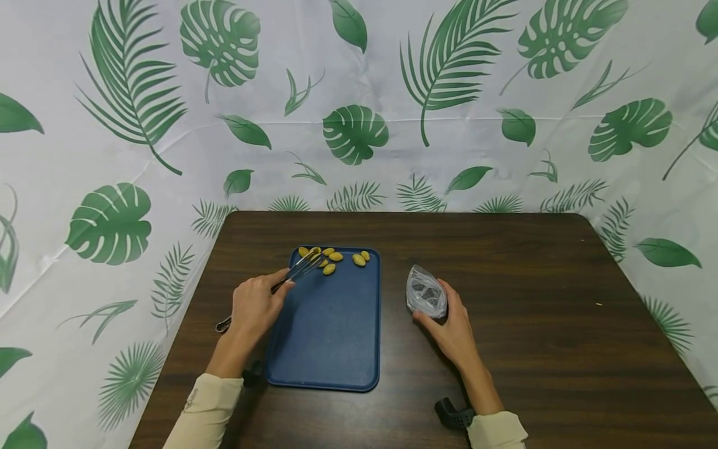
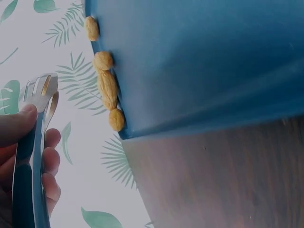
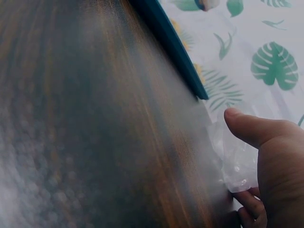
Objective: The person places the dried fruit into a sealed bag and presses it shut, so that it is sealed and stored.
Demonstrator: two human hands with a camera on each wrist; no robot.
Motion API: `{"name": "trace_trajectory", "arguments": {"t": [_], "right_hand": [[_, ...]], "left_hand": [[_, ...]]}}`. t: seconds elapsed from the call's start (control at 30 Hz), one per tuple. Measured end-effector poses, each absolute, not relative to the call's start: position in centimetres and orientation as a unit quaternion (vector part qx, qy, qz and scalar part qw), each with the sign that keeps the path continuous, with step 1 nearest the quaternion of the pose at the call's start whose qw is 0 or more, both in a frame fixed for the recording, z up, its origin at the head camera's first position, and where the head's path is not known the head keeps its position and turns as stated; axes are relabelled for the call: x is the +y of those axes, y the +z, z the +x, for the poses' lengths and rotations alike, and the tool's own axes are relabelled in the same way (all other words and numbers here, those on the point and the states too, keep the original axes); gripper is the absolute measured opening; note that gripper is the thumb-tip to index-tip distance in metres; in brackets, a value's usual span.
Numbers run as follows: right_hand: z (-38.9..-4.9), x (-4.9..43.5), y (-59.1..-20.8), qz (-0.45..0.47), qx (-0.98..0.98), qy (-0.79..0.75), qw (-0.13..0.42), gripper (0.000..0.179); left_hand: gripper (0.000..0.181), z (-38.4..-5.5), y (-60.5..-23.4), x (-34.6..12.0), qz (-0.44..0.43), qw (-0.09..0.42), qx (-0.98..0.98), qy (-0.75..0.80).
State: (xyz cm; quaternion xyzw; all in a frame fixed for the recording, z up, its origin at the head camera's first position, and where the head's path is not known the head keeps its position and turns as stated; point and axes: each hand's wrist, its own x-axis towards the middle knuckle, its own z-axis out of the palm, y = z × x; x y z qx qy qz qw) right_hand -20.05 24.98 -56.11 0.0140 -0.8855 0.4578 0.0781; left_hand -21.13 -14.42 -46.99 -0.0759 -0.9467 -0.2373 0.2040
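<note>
My left hand (image 1: 255, 305) grips a pair of metal tongs (image 2: 33, 142) with slotted, fork-like tips. Those tips hover over the far left corner of a blue tray (image 1: 331, 337). Several small yellow, wrinkled oval pieces (image 1: 329, 269) lie along the tray's far end; the left wrist view shows some of these pieces (image 2: 108, 89) lined up at the rim. Whether the tongs pinch one cannot be told. To the tray's right, my right hand (image 1: 455, 330) holds a clear, crinkled plastic bag (image 1: 424, 293), thumb on the near side and fingers round the right. The bag's inside is unclear.
Both rest on a dark wooden table (image 1: 538, 349). A white cloth with green leaves (image 1: 291, 168) hangs behind and beside it. A black wrist strap (image 1: 453, 414) sits at the right wrist. Tiny pale specks lie on the table's right side.
</note>
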Motion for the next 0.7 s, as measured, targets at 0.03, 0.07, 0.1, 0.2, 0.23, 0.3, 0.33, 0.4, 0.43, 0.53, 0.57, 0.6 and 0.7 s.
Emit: {"name": "trace_trajectory", "arguments": {"t": [0.03, 0.07, 0.1, 0.2, 0.23, 0.3, 0.33, 0.4, 0.43, 0.53, 0.57, 0.6, 0.7], "right_hand": [[-20.1, 25.0, -56.1, 0.015, -0.885, 0.458, 0.079, 0.093], [-20.1, 25.0, -56.1, 0.016, -0.885, 0.458, 0.081, 0.093], [-20.1, 25.0, -56.1, 0.016, -0.885, 0.459, 0.081, 0.093], [-20.1, 25.1, -56.2, 0.018, -0.884, 0.459, 0.084, 0.093], [-20.1, 25.1, -56.3, 0.018, -0.884, 0.46, 0.084, 0.093], [-20.1, 25.1, -56.3, 0.016, -0.884, 0.46, 0.084, 0.093], [-20.1, 25.1, -56.3, 0.015, -0.884, 0.46, 0.083, 0.093], [-20.0, 25.2, -56.3, 0.013, -0.884, 0.459, 0.082, 0.093], [-20.0, 25.2, -56.3, 0.013, -0.884, 0.459, 0.081, 0.093], [-20.0, 25.2, -56.2, 0.013, -0.885, 0.459, 0.082, 0.093], [-20.0, 25.1, -56.2, 0.013, -0.884, 0.459, 0.082, 0.093], [-20.0, 25.1, -56.1, 0.014, -0.884, 0.459, 0.082, 0.093], [-20.0, 25.1, -56.0, 0.013, -0.885, 0.459, 0.08, 0.093]], "left_hand": [[0.034, -21.1, -46.9, -14.3, -0.077, 0.205, -0.946, -0.239], [0.034, -21.1, -46.9, -14.3, -0.079, 0.206, -0.945, -0.24], [0.034, -21.1, -46.8, -14.2, -0.079, 0.206, -0.945, -0.241], [0.035, -21.0, -46.6, -14.0, -0.082, 0.205, -0.944, -0.245], [0.035, -21.0, -46.6, -13.9, -0.083, 0.205, -0.944, -0.246], [0.035, -20.9, -46.5, -13.7, -0.084, 0.203, -0.943, -0.249], [0.035, -20.9, -46.4, -13.6, -0.085, 0.203, -0.943, -0.251], [0.035, -20.8, -46.4, -13.5, -0.088, 0.204, -0.941, -0.254], [0.035, -20.8, -46.3, -13.4, -0.09, 0.206, -0.941, -0.254], [0.034, -20.7, -46.1, -13.2, -0.094, 0.201, -0.94, -0.259], [0.034, -20.7, -46.0, -13.1, -0.095, 0.198, -0.94, -0.259], [0.034, -20.6, -45.9, -13.0, -0.096, 0.195, -0.941, -0.259], [0.034, -20.5, -45.8, -12.8, -0.094, 0.183, -0.944, -0.26]]}}
